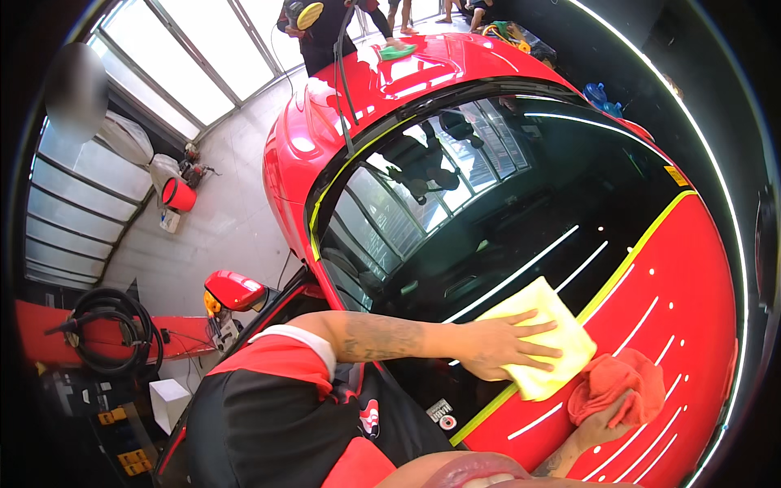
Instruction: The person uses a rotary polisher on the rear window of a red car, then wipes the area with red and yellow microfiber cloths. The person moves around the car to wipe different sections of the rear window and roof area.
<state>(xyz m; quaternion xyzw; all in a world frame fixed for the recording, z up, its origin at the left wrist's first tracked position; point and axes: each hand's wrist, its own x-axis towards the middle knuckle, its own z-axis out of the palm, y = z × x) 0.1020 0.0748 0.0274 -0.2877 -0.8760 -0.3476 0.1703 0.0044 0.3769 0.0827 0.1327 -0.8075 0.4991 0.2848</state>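
My left hand (512, 344) lies with fingers spread on a yellow microfiber cloth (564, 329). It presses the cloth flat across the line where the car's dark windshield (518, 201) meets its red roof (683, 262). Yellow-green masking tape (640, 247) runs along that line, partly covered by the cloth. A bunched red cloth (628, 381) is gripped in my right hand (601, 424), over the roof just beside the yellow one. A sticker (442, 413) bearing writing shows at the glass's near lower corner.
Beyond the windshield, a co-worker (323, 30) holds a polisher with a yellow pad (310, 16) and rests a hand on a green cloth (396, 52) on the hood. A side mirror (235, 290) juts out at left. Near the wall are a red bucket (179, 194) and a coiled black hose (143, 335).
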